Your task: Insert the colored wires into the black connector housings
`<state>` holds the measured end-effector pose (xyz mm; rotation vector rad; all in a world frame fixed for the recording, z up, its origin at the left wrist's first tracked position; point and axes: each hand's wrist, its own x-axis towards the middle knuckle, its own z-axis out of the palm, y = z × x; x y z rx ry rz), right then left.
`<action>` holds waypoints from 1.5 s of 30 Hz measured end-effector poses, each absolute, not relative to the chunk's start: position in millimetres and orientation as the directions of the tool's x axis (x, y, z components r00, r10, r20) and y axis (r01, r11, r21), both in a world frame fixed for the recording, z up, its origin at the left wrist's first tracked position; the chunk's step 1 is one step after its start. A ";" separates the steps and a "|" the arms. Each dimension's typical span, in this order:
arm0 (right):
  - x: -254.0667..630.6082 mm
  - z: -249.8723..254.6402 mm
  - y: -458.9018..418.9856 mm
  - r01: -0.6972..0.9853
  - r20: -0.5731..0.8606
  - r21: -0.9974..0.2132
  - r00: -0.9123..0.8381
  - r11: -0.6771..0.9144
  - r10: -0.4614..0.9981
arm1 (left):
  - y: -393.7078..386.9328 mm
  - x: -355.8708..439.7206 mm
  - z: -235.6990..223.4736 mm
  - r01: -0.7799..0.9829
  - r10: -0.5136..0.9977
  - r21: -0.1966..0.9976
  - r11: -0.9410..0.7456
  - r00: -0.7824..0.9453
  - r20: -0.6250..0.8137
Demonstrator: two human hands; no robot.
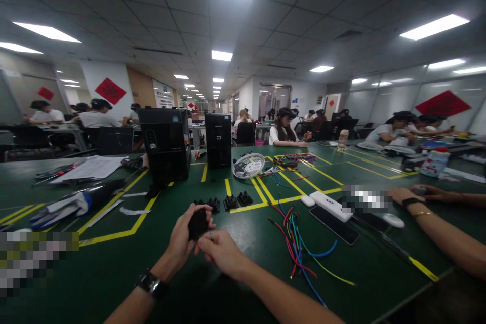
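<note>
A dark, black block-shaped part (198,224) rests in my left hand (180,238), whose fingers wrap round it above the near side of the green table. My right hand (224,254) meets it at the lower edge of the part, thumb and fingers pinched together. Whatever lies between those right fingertips is hidden. Just beyond my hands, several small black plastic pieces (232,203) stand in a row on the table. Loose red, blue, green and yellow wires (294,243) are spread to the right of my right arm.
Two black cabinets (167,144) (218,140) stand across the table, with a white basket (248,166) beside them. A phone (334,225) and white power bank (331,206) lie right, near another person's hands (404,196). Gloves (68,207) and paper (93,168) lie left.
</note>
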<state>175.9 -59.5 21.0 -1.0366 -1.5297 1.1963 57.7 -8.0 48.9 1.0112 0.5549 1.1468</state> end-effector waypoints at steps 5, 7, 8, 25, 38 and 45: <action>178.5 27.4 -55.3 0.223 0.098 -0.967 -0.134 0.126 0.986 | 6.4 74.0 34.4 -0.550 0.948 0.834 0.043 0.285 0.139; 178.8 32.9 -55.6 0.313 0.113 -0.940 -0.100 0.138 0.989 | 7.4 76.0 31.3 -0.580 0.943 0.812 0.067 0.303 0.139; 178.7 35.4 -56.3 0.352 0.131 -0.923 -0.089 0.154 0.987 | 7.0 76.9 31.1 -0.605 0.942 0.792 0.087 0.309 0.133; 152.4 15.9 -62.0 0.436 0.337 -0.848 0.004 0.301 0.942 | 0.9 79.4 30.7 -0.833 0.977 0.518 0.191 0.214 -0.016; 167.5 19.8 -59.5 0.475 0.326 -0.816 -0.092 0.329 0.941 | 11.1 76.0 20.7 -0.780 0.952 0.565 0.269 0.303 -0.035; 169.2 37.0 -67.6 0.522 0.253 -0.815 -0.074 0.253 0.965 | 10.1 84.1 19.9 -0.793 0.979 0.597 0.124 0.194 0.055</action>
